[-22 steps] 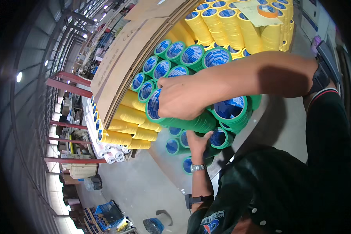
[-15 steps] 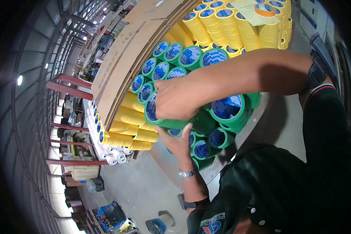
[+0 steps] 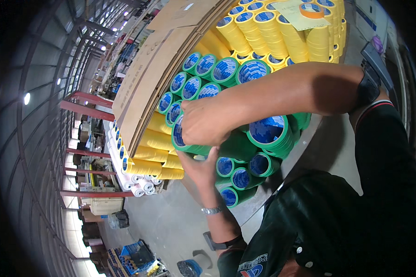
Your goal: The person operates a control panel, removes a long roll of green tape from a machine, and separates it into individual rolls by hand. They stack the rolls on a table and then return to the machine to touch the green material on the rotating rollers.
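My right hand (image 3: 205,121) reaches across from the right, closed over the near-left end of a stack of green tape rolls (image 3: 238,145). Its fingertips go in at the blue-lined core and are partly hidden. Below, my left hand (image 3: 196,168) presses up against the same stack, thumb toward the right hand; its other fingers are mostly out of sight behind the palm. More upright columns of green tape rolls (image 3: 225,69) stand just beyond my right hand. Lower green tape rolls (image 3: 240,177) lie right of my left hand, their blue cores facing me.
Yellow tape rolls (image 3: 272,32) stand in columns at the back, with a paper sheet (image 3: 291,14) and an orange tape roll (image 3: 312,10) on top. Flattened cardboard (image 3: 148,69) leans at the left. Beneath it are yellow rolls (image 3: 148,152) and white rolls (image 3: 145,187). A blue crate (image 3: 136,254) is on the floor.
My left hand has shifted a little to the left along the underside of the green stack, uncovering more of the lower green rolls. My right hand keeps its hold; the view has shifted slightly.
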{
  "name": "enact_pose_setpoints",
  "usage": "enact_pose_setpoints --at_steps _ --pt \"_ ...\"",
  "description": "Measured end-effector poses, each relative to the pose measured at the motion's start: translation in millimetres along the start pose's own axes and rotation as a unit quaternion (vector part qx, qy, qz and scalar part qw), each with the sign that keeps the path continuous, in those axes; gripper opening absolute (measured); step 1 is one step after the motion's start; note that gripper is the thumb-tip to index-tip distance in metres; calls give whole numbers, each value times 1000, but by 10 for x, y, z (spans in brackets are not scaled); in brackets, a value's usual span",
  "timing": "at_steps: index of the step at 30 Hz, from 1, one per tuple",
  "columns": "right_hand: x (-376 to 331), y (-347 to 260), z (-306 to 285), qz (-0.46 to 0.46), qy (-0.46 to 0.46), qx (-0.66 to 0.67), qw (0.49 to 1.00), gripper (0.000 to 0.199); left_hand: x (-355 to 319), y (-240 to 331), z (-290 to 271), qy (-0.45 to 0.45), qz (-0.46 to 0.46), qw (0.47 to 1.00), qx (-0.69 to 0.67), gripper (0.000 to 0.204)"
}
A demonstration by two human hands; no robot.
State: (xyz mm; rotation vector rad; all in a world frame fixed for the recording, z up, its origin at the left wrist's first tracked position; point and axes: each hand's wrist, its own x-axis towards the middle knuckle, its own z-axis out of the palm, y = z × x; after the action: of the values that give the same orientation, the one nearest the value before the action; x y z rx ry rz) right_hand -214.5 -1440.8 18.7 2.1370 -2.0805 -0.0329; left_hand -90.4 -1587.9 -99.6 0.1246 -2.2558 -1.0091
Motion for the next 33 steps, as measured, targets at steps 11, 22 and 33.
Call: enact_pose_setpoints --at_steps 11,22,33 --pt "-95 -49 161 10 128 -11 992 12 127 46 -103 -37 -19 998 -44 97" --pt "-552 112 -181 81 170 -61 980 6 561 426 240 -10 106 994 8 108" --pt "-1036 319 116 207 82 16 975 13 223 386 228 11 118 993 1 72"
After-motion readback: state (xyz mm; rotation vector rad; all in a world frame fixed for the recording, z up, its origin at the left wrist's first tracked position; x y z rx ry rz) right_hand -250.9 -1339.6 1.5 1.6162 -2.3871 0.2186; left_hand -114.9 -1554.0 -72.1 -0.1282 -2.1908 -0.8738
